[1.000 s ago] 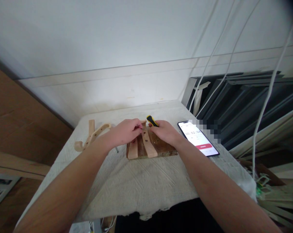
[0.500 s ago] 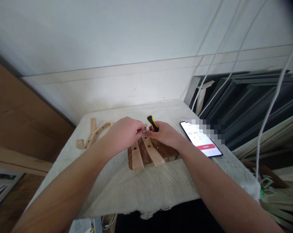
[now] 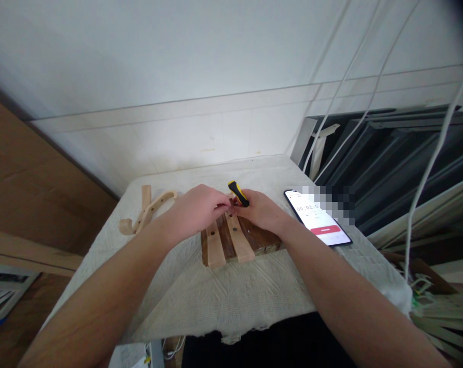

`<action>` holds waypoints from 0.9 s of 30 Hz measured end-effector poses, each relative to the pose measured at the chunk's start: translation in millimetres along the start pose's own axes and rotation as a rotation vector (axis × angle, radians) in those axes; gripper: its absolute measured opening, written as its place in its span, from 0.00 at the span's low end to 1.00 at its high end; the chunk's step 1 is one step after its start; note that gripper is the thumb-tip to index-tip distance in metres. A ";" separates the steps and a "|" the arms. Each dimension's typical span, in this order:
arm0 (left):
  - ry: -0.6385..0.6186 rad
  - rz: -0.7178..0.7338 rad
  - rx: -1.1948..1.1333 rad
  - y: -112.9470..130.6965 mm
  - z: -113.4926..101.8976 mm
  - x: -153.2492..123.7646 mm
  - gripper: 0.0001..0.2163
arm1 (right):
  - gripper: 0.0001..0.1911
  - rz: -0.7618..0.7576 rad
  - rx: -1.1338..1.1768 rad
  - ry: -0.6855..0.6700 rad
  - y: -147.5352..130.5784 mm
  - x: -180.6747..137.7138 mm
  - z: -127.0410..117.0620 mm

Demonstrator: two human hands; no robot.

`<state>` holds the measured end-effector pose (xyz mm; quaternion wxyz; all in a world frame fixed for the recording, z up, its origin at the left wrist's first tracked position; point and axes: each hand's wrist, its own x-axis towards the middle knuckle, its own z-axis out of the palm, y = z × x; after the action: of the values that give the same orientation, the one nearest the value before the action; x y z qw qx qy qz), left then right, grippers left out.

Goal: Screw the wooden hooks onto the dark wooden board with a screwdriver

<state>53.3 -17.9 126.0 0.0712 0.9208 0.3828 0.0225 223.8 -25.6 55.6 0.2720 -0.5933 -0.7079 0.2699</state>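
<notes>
My right hand (image 3: pixel 256 205) is closed around a screwdriver (image 3: pixel 238 193) with a yellow and black handle; its shaft is hidden. Beside it, my left hand (image 3: pixel 203 207) has its fingers pinched together, and what they hold, if anything, is too small to make out. Both sets of fingertips meet above a brown wooden board (image 3: pixel 264 239). Two pale wooden strips lie on this board: a left strip (image 3: pixel 216 248) with a dark hole and a right strip (image 3: pixel 242 245) with a screw head or hole in it. Their far ends are covered by my hands.
Pale curved wooden hooks (image 3: pixel 149 212) lie at the left on the cloth-covered table (image 3: pixel 185 296). A phone (image 3: pixel 323 225) showing a timer rests to the right. White cables (image 3: pixel 426 174) hang at the right, before dark panels (image 3: pixel 400 153). A wall (image 3: pixel 170 138) stands behind the table.
My two hands have drawn closer together at the fingertips. The screwdriver handle has shifted slightly left, and the right strip's near end has swung a little left on the board.
</notes>
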 end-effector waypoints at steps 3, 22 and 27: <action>0.003 -0.012 -0.020 -0.1 -1.0 -0.4 0.11 | 0.09 0.004 -0.017 0.007 -0.5 0.4 0.5; 0.025 -0.006 -0.074 -3.8 12.1 3.9 0.11 | 0.07 0.003 -0.062 -0.012 -0.5 1.1 -0.4; 0.025 -0.009 -0.069 -4.0 14.8 4.8 0.11 | 0.05 0.003 -0.061 -0.021 -1.9 1.0 -1.5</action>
<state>55.3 -13.4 110.7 0.0983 0.9157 0.3868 0.0471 223.3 -24.8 58.1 0.2459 -0.5995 -0.7178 0.2547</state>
